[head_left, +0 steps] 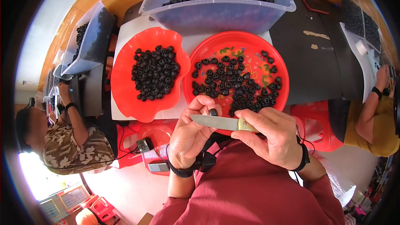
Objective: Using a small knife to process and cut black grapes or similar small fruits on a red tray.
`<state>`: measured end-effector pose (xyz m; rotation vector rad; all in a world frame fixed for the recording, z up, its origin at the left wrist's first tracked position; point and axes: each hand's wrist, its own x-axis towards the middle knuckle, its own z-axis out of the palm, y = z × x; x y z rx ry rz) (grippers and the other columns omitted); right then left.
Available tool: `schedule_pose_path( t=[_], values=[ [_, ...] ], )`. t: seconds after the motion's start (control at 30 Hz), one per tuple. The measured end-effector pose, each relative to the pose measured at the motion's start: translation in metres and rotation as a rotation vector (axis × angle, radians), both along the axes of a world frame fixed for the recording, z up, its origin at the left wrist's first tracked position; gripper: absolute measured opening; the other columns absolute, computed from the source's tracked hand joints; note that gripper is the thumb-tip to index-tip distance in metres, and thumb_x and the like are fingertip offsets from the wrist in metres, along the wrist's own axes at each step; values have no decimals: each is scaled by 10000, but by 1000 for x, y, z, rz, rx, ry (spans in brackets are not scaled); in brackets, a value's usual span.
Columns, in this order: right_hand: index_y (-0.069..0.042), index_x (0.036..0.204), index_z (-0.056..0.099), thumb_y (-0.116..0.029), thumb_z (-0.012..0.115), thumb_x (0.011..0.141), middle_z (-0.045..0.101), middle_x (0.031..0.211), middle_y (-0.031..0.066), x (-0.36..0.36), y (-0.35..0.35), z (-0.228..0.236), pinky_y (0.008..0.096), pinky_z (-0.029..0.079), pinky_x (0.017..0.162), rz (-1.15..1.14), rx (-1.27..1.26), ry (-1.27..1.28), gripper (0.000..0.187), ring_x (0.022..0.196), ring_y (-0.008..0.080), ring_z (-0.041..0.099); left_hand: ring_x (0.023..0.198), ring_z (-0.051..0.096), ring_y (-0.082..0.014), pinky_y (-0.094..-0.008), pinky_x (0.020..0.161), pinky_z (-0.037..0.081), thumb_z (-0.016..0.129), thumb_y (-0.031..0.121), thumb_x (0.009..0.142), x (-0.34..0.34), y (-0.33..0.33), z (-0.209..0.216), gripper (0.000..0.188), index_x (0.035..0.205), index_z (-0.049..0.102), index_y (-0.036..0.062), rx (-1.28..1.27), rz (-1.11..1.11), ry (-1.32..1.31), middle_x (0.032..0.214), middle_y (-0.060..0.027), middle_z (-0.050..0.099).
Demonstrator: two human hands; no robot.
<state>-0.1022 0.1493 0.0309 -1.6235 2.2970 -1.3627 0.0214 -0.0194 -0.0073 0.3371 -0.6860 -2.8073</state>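
Note:
My left hand pinches one small black rounded piece between thumb and fingers. My right hand grips the handle of a knife, its blade pointing left across the left fingertips, close to the piece. Just beyond both hands lies a round red tray with a printed pattern, holding many loose black pieces, several with a round hole showing. To its left, a red wavy-edged bowl holds a denser heap of the same pieces. Whether the blade touches the held piece I cannot tell.
A large translucent bin of black pieces stands behind the tray and bowl. Another bin is at left. People sit at either side, one in a camouflage shirt. A phone lies on the dark table at far right. Red stools stand below.

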Motion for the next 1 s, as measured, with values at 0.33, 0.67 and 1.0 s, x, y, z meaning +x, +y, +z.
schedule_pose_path(
  t=[0.33,0.67,1.0],
  values=[
    [-64,1017,672,-281,819,753,522,642,21,-7,-7,-2,321,428,474,9,27,-23,372,529,181,529,948,538,-176,-253,737,474,712,93,862,-5,-4,-2,240,1049,578,23,-13,-21,-23,930,-63,609],
    [-62,997,678,-277,822,742,528,644,35,-10,-6,0,325,433,481,1,60,-69,363,534,197,536,832,506,-160,-257,706,432,687,94,889,-8,2,5,186,1036,587,41,-124,78,-38,933,-108,578],
    [21,1017,686,-155,818,766,637,709,79,-16,9,5,300,452,488,-22,30,-217,333,542,171,577,703,448,-124,-241,631,378,678,43,888,-7,6,14,205,1053,557,35,-68,111,-54,883,-81,500]
  ],
)
